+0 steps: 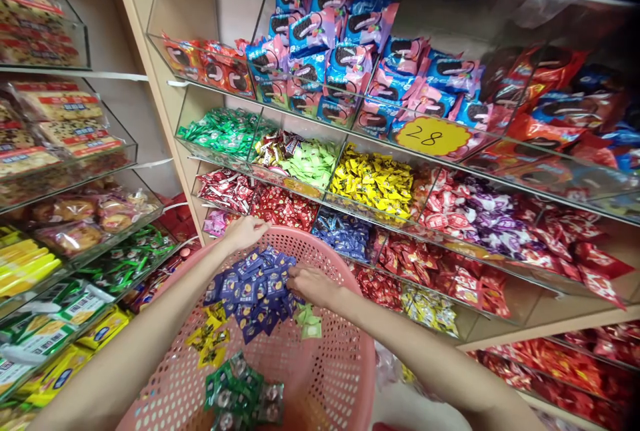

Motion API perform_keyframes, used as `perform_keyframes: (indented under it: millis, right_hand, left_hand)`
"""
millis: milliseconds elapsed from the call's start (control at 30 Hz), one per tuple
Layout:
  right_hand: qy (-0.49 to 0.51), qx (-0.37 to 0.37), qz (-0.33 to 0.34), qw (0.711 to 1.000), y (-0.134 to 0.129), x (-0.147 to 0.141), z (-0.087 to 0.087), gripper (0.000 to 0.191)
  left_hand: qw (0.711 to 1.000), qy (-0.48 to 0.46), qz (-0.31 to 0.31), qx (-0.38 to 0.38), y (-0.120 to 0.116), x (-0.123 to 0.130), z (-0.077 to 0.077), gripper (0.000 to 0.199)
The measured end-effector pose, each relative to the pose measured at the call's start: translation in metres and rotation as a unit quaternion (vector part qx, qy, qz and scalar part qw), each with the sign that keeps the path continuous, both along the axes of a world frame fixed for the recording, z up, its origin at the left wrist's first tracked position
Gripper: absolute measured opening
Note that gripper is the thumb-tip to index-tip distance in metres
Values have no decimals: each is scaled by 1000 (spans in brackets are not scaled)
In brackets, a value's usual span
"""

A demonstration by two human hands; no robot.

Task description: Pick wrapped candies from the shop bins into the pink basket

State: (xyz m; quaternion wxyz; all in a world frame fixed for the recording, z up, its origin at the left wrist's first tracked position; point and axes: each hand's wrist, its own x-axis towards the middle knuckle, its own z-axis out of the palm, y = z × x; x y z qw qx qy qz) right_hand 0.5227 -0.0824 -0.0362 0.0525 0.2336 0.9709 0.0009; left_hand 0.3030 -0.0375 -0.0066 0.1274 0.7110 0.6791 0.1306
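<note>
A pink plastic basket (357,351) with round holes is in front of me, tilted so that its inside shows. My left hand (246,232) is closed at the far rim, its fingers curled on the edge. Inside, my right hand (315,286) has its fingers bent against the right side of a pile of dark blue candy packets (257,287); its fingertips are partly hidden. Below this pile are yellow wrapped candies (210,337) and, under my right hand, pale green packets (309,321). Green shiny packets (235,387) lie nearer to me.
Clear-fronted shelf bins hold blue-pink cookie packs (313,31), green candies (223,131), yellow candies (373,181) and blue candies (343,231). A yellow tag (433,135) reads 28. Packaged biscuits (70,111) fill the shelves close on the left.
</note>
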Motion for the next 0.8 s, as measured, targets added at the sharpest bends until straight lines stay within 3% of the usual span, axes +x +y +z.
perform_keyframes:
  millis: [267, 533, 800]
  right_hand:
    - [-18, 23, 33, 999, 1, -1, -1, 16]
    - [-25, 57, 66, 996, 4, -4, -14, 16]
    - [-29, 61, 68, 995, 0, -5, -11, 13]
  left_hand:
    - [1000, -14, 7, 8, -1, -6, -1, 52]
    - [1000, -9, 7, 2, 1, -4, -3, 54]
    - [1000, -19, 9, -2, -3, -5, -1, 53]
